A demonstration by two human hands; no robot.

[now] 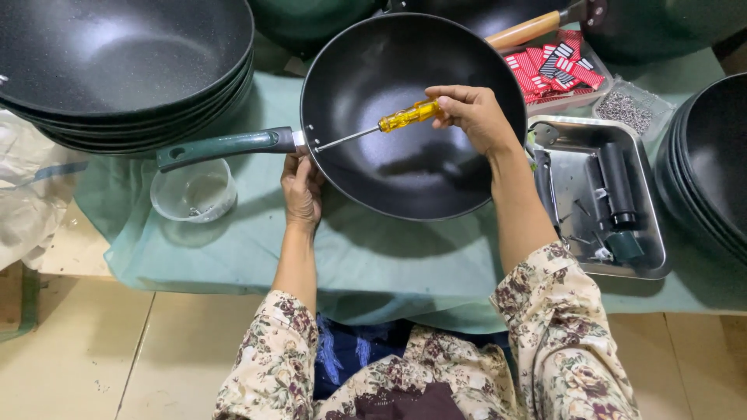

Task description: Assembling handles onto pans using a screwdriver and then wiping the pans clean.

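A black wok [412, 155] with a dark green handle [226, 146] lies on a teal cloth [233, 249]. My right hand [475, 117] grips a screwdriver [389, 124] with a clear yellow handle. Its metal tip points at the rivets where the handle joins the wok's rim. My left hand [302, 187] is under the rim by that joint, holding the wok steady from below.
A stack of black woks [124, 70] sits at the far left, another stack [712, 163] at the right edge. A clear plastic cup [193, 190] stands under the handle. A steel tray [650, 249] holds dark handles and screws. Red packets [554, 68] and a box of small screws [629, 109] lie behind.
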